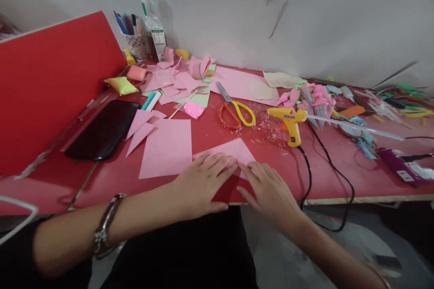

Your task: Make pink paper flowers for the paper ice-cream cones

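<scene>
Head view. Left hand [203,185] lies flat, palm down, fingers spread and extended, pressing on the near edge of a folded pink paper [233,150] at the front of the red table [339,180]. Right hand [269,192] lies the same way just beside it, fingertips meeting the left hand's over the paper's lower right part. Neither hand pinches or lifts anything; both are open and bearing down on the sheet. The paper shows a peaked, triangular top edge pointing away from the hands.

Just left of the left hand's fingers: a flat pink square sheet [167,148], with two pink triangles [140,127] beyond it and a black phone [101,131] further left. Past the fingertips, well apart: orange-and-yellow scissors [235,113]. Beyond the right hand and to its right: a yellow glue gun [290,123], its black cord [313,171] running over the table edge close to the right wrist. A bracelet [106,226] sits on the left wrist.

Judgement: step in hand is creasing a fold, the paper pinned flat under both palms. The next move would call for running the fingertips along the fold line with the sheet held from sliding, since it lies close to the table edge.
</scene>
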`<state>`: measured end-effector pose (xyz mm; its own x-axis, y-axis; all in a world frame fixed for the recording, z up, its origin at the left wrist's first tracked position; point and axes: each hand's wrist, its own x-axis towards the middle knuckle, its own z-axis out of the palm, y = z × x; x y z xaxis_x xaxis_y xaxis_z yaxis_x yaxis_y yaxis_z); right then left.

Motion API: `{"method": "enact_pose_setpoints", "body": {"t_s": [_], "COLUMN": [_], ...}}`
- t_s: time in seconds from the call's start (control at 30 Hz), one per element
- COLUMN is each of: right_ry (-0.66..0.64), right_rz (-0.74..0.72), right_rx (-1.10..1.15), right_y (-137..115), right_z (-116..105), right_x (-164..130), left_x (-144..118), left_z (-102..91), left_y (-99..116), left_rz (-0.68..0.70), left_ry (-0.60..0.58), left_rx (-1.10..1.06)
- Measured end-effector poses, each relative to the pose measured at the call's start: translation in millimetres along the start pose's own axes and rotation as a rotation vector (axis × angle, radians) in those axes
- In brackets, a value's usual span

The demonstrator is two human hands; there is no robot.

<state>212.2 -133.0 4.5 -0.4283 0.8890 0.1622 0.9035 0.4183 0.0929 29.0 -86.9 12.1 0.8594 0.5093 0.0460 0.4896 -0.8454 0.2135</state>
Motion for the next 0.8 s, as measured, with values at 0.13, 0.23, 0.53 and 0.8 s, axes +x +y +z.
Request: {"method": "enact_pose_setpoints", "body": {"t_s": [0.13,0.23,0.53,0.8], "right_ry": [-0.025,-0.057,0.000,0.114], "right_rz": [0.002,-0.088,-0.147,-0.207], "right_rx": [0.102,0.162,-0.002,0.267], "right_y": [-9,1,-4,-18], "right_z": [-2,-1,10,7], "right_x": [-6,-10,-15,-5], "left_x": [3,1,-1,-2], "left_z": [9.5,10.3,3.3,13.6], "left_y": [1,-5,-7,10], "left_rz": [-0.006,0.014,0.004,-0.012], "left_ry": [0.023,-0.007,-0.024,0.051], "left_rx": [-0.010,-0.019,-0.056,-0.025]}}
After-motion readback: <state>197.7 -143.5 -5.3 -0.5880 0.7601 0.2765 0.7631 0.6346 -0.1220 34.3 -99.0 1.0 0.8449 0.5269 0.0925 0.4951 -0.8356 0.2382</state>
